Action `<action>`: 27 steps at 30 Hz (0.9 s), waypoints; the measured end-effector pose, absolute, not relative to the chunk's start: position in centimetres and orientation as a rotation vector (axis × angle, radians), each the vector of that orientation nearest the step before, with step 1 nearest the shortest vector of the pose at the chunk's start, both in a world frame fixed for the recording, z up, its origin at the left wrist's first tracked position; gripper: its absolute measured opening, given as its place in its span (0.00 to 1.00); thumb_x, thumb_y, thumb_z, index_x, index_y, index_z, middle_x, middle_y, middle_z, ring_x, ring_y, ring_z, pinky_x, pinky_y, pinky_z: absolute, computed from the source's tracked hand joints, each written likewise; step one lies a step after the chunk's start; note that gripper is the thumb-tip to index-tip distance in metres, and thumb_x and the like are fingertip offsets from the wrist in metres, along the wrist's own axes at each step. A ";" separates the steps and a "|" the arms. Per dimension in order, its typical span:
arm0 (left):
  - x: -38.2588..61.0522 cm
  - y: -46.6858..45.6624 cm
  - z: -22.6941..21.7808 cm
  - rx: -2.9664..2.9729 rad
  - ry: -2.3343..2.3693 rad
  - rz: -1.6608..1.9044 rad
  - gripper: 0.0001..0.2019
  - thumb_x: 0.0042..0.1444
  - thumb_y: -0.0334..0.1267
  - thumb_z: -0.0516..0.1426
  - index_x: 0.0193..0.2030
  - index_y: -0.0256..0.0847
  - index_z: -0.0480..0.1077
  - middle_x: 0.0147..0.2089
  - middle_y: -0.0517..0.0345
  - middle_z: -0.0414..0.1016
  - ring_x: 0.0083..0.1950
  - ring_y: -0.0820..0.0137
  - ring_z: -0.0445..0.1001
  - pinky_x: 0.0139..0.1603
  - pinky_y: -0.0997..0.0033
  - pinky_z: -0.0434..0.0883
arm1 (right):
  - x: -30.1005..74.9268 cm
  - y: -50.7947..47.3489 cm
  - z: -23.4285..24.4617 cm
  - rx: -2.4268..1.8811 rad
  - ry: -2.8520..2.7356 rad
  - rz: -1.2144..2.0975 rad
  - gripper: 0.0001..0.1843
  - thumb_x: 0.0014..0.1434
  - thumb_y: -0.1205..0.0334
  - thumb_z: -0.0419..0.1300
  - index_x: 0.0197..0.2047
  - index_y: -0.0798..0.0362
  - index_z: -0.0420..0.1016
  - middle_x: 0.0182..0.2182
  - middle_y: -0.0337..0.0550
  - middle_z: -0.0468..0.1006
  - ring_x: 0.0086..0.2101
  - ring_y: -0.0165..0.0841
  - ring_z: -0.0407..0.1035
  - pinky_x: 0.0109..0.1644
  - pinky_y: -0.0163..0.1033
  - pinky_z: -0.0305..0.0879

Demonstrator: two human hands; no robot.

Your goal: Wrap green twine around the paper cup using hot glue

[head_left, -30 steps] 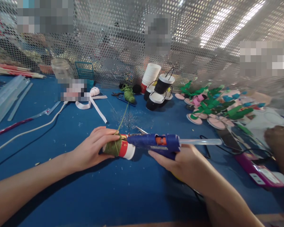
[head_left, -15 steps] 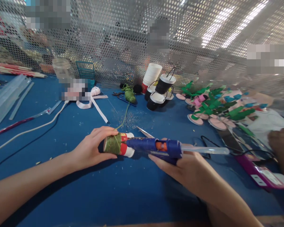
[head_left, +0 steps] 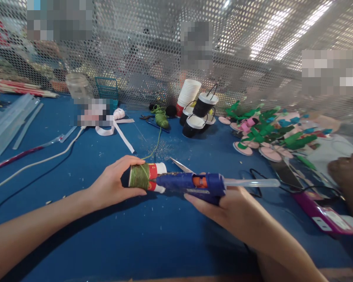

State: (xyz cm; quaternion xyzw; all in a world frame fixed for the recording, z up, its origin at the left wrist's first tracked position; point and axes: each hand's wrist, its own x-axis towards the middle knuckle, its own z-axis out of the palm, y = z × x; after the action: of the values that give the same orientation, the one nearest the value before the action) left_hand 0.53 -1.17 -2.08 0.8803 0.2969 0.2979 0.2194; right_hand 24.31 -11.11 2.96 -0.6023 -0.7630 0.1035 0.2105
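Observation:
Lying on its side, a paper cup (head_left: pixel 139 177) partly wound with green yarn is held by my left hand (head_left: pixel 113 180), fingers above and thumb below. Red print and a white rim show on the cup's right part. My right hand (head_left: pixel 223 205) grips a blue glue gun (head_left: pixel 179 183), whose nozzle points left at the cup, by the edge of the yarn; whether it touches I cannot tell. A clear glue stick (head_left: pixel 253 183) juts from the gun's back. Green yarn (head_left: pixel 157 147) runs from the cup to a small yarn ball (head_left: pixel 161 118). Behind the gun lie scissors (head_left: pixel 181 165), partly hidden.
Black-wrapped cups (head_left: pixel 195 124) with handles and a white cup stack (head_left: pixel 189 94) stand at the back. White ribbon (head_left: pixel 123 135) and plastic strips (head_left: pixel 14 121) lie left. Green-and-pink crafts (head_left: pixel 270 143), a purple power strip (head_left: pixel 320 213) and another person's hand (head_left: pixel 345 172) are right.
The cup has turned slightly in my left hand, and the nozzle sits a little further left against the yarn's edge. The other person's hand has moved further into view at right.

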 end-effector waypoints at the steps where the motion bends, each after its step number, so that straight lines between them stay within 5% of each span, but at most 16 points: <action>1: 0.5 -1.2 -2.1 2.435 0.822 0.828 0.25 0.44 0.42 0.63 0.48 0.39 0.62 0.48 0.48 0.70 0.49 0.61 0.71 0.47 0.61 0.71 | 24.3 -11.0 3.0 -1.669 -2.118 0.298 0.15 0.55 0.54 0.53 0.22 0.50 0.72 0.15 0.39 0.69 0.18 0.33 0.65 0.23 0.36 0.63; 6: 0.5 -1.2 -2.2 2.442 0.814 0.821 0.25 0.44 0.42 0.63 0.48 0.39 0.61 0.49 0.48 0.70 0.50 0.60 0.71 0.48 0.61 0.71 | 24.0 -10.6 3.5 -1.676 -2.088 0.324 0.11 0.53 0.58 0.55 0.31 0.54 0.76 0.18 0.42 0.72 0.19 0.33 0.66 0.24 0.36 0.64; 27: 0.0 -1.2 -2.6 2.753 0.545 0.869 0.23 0.53 0.40 0.58 0.53 0.39 0.55 0.51 0.44 0.67 0.53 0.59 0.66 0.51 0.55 0.65 | 23.0 -8.8 3.7 -1.778 -1.742 0.662 0.12 0.51 0.57 0.56 0.20 0.51 0.66 0.09 0.32 0.64 0.11 0.27 0.59 0.15 0.32 0.56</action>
State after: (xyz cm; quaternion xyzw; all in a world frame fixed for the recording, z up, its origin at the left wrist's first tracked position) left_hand -0.02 -1.23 -2.64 0.9322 0.1845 0.2943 0.1018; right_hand 22.96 -8.84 3.69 -0.6627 -0.6495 0.2469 0.2792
